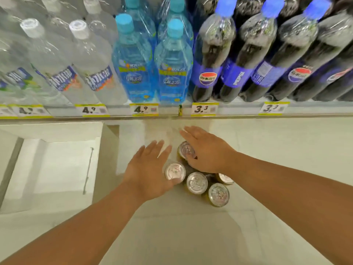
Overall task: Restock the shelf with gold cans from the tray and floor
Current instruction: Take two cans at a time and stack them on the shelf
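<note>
Five gold cans (pixel 196 182) are seen standing close together on the pale floor (pixel 191 236), below the bottle shelf (pixel 172 111). None is held yet. The left hand (pixel 149 173) and right hand (pixel 208 152) are flat over them, fingers straight and together. No tray can be told.

- Five cans (pixel 196 182) stand upright, clustered on the floor (pixel 267 150) in front of the shelf (pixel 172 111).
- The left hand (pixel 149 173) lies flat just left of the cluster, thumb touching the near-left can (pixel 175 171).
- The right hand (pixel 208 150) spreads over the cluster's right side, partly covering the rear can (pixel 185 150).
- A cardboard tray (pixel 47 165) sits on the floor well to the left.
- On the shelf behind: clear bottles (pixel 63 60) left, water bottles (pixel 152 64) centre, cola bottles (pixel 267 54) right.
- Price tags (pixel 145 109) run along the shelf's front edge.
</note>
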The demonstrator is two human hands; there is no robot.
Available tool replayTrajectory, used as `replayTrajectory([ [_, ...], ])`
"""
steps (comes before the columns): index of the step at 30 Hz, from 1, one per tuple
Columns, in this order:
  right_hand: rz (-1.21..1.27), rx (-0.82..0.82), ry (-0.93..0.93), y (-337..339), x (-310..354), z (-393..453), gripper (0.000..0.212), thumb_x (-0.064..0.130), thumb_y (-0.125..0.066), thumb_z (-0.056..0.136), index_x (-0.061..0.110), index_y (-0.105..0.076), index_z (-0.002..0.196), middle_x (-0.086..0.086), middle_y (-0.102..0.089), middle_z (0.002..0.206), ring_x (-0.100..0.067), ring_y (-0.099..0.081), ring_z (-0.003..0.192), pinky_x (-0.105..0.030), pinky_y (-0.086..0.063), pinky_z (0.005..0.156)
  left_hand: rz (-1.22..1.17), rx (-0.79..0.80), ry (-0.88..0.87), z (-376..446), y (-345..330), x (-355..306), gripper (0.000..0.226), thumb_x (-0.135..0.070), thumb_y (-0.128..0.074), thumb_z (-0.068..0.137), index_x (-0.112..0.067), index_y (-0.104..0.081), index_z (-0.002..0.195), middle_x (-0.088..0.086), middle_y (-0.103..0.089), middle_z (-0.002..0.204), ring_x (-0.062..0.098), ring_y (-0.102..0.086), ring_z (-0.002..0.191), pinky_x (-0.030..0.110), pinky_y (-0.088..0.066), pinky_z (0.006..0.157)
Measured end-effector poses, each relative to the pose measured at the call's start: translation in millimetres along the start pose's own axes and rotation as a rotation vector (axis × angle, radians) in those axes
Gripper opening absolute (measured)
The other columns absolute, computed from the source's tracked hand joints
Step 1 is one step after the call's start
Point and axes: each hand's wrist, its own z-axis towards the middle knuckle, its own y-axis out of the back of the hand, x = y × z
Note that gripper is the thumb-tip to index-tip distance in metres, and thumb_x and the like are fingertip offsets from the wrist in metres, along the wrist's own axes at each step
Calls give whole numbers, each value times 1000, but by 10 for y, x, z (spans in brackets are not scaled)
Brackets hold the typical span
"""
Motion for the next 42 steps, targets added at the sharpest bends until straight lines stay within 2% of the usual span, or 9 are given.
replayTrajectory([
  [7,53,177,-12,-55,-59,47,93,31,-67,85,26,-10,158,0,-13,164,-21,-19,148,-36,-30,113,-98,1,-38,13,-324,-78,105,-76,-54,75,-26,-13,158,-8,-11,165,12,-5,152,31,-3,122],
  [10,176,186,-74,-129,-44,91,97,27,-73,82,26,-12,157,1,-26,158,-23,-36,139,-38,-41,106,-211,-50,-31,76,-442,-122,95,-63,-69,72,-25,-32,151,-7,-34,156,13,-28,146,28,-21,116],
  [13,262,160,-137,-209,-49,157,95,26,-77,80,22,-19,155,-2,-38,150,-23,-46,130,-36,-44,102,-351,-74,8,103,-523,-155,79,-54,-74,68,-30,-43,137,-13,-53,129,11,-53,119,24,-44,93],
  [19,476,64,-227,-278,-92,186,66,27,-83,70,27,-45,125,4,-63,114,-15,-59,100,-31,-51,86,-543,-8,49,99,-548,-121,65,-46,-75,72,-38,-41,127,-21,-51,116,5,-53,104,19,-44,83],
  [24,553,-31,-269,-113,-23,170,72,35,-85,68,30,-44,128,10,-63,110,-10,-60,99,-23,-49,83,-604,5,94,90,-319,24,75,-45,-79,75,-30,-40,137,-18,-47,125,4,-53,108,10,-38,85],
  [30,620,-106,-348,666,217,-88,70,40,-86,67,30,-45,122,12,-63,107,-11,-61,98,-21,-46,80,-702,-103,175,-104,727,99,72,-30,-89,66,-29,-42,120,-11,-59,100,6,-57,85,8,-40,70],
  [33,644,-116,-356,1320,402,-313,73,40,-87,66,28,-47,127,13,-63,109,-8,-60,99,-18,-42,82,-699,-128,162,-274,1496,56,68,-33,-90,62,-29,-46,114,-9,-63,99,11,-61,88,23,-49,78],
  [36,669,-176,-347,2110,587,-530,64,45,-87,61,33,-50,113,15,-66,101,-5,-63,91,-28,-52,84,-707,-182,146,-471,2329,11,62,-41,-89,60,-34,-48,106,-11,-64,97,12,-63,88,36,-53,80],
  [42,715,-262,-324,3923,1037,-1016,54,47,-83,62,34,-53,105,13,-68,97,-7,-65,91,-36,-55,82,-713,-307,126,-956,4174,-216,59,-33,-91,60,-34,-52,104,-12,-63,95,8,-62,85,30,-52,76],
])
